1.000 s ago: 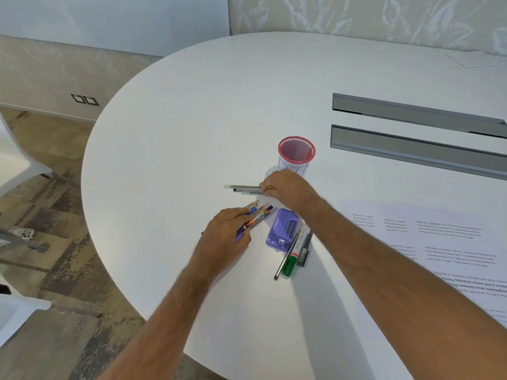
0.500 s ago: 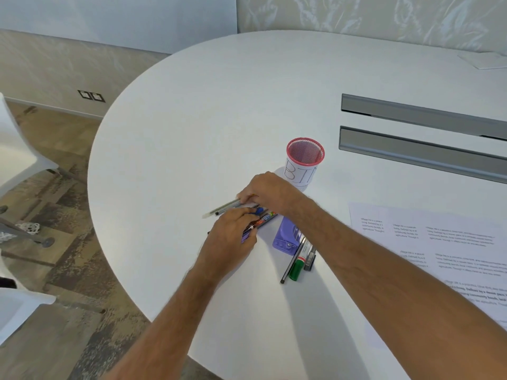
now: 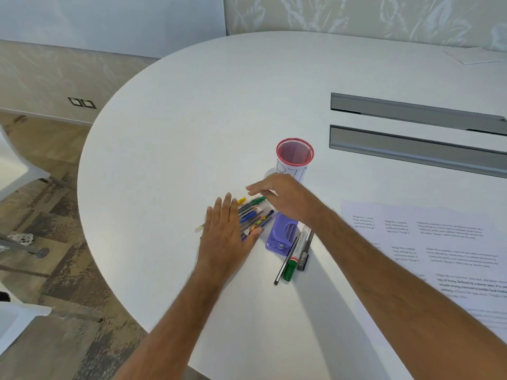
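A bunch of several pens and pencils (image 3: 253, 215) lies side by side on the white table (image 3: 192, 133). My left hand (image 3: 227, 231) lies flat with straight fingers against the bunch's left side, its thumb touching the near ends. My right hand (image 3: 282, 196) hovers over the far ends with fingers stretched out, holding nothing. Behind it stands a pink mesh pen cup (image 3: 295, 157) with a paper label. A purple hole punch (image 3: 282, 233) lies right of the bunch.
A green marker (image 3: 290, 266), a thin dark pen (image 3: 285, 261) and a grey pen (image 3: 304, 253) lie near the punch. Printed sheets (image 3: 428, 242) cover the table's right side. Two grey cable slots (image 3: 411, 149) sit further back. White chairs (image 3: 16, 165) stand left of the table edge.
Both hands let go of the pens they were gripping and opened flat. The pens now lie gathered in one bunch between the hands.
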Demonstrator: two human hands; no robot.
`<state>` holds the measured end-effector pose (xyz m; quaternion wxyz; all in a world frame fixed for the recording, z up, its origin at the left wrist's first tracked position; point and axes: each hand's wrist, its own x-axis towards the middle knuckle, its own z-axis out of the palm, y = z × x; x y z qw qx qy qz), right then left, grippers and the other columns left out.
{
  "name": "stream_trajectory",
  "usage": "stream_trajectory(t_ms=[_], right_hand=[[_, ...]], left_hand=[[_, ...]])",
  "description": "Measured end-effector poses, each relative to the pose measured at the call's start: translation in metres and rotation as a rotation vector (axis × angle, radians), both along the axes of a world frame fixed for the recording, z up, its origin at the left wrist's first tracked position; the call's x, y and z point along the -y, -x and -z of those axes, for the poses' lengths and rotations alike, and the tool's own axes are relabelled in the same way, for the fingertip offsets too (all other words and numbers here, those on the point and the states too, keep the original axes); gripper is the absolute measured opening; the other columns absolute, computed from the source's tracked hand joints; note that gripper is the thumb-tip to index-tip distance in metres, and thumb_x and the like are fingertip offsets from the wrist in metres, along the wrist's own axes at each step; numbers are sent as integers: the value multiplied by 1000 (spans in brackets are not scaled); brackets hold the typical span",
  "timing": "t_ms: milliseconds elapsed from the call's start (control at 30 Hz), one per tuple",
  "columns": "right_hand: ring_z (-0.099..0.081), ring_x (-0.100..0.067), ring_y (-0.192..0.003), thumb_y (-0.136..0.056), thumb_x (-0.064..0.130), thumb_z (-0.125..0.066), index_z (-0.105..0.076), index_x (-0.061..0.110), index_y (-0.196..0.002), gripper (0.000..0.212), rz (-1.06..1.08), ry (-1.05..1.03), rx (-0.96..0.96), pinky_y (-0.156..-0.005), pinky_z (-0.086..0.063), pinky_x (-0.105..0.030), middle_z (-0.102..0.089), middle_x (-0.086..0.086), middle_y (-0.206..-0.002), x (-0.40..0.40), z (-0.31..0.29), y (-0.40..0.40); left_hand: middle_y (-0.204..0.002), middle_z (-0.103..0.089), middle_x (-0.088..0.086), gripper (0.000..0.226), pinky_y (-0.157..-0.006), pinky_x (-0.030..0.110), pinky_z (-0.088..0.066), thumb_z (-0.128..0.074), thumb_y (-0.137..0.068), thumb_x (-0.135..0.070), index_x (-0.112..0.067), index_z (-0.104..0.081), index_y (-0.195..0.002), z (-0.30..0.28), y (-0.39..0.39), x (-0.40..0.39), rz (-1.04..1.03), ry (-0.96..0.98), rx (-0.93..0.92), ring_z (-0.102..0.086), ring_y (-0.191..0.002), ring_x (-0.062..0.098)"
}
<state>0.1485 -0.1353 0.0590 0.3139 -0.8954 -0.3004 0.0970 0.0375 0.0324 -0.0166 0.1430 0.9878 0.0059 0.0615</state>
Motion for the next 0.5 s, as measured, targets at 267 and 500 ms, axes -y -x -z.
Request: stream_trajectory(t_ms=[267, 500], right_hand=[[-66, -19, -120, -102, 5, -62, -79, 14, -120, 26, 192, -49, 39, -110, -47, -42, -77, 1, -125, 66, 10, 24], [-63, -24, -124, -102, 8, -63, -75, 14, -129, 30, 294, -29, 13, -113, -44, -43, -75, -2, -131, 93, 24, 45]], left_hand=[[-175, -8, 10, 93, -129, 48, -2, -14, -98, -71, -8, -7, -166, 10, -6, 4, -11, -85, -85, -8, -160, 31], [-174, -9, 14, 94, -130, 49, -3, -20, -100, -70, -3, -10, -164, 3, -17, -8, -25, -108, -110, -7, -160, 32]])
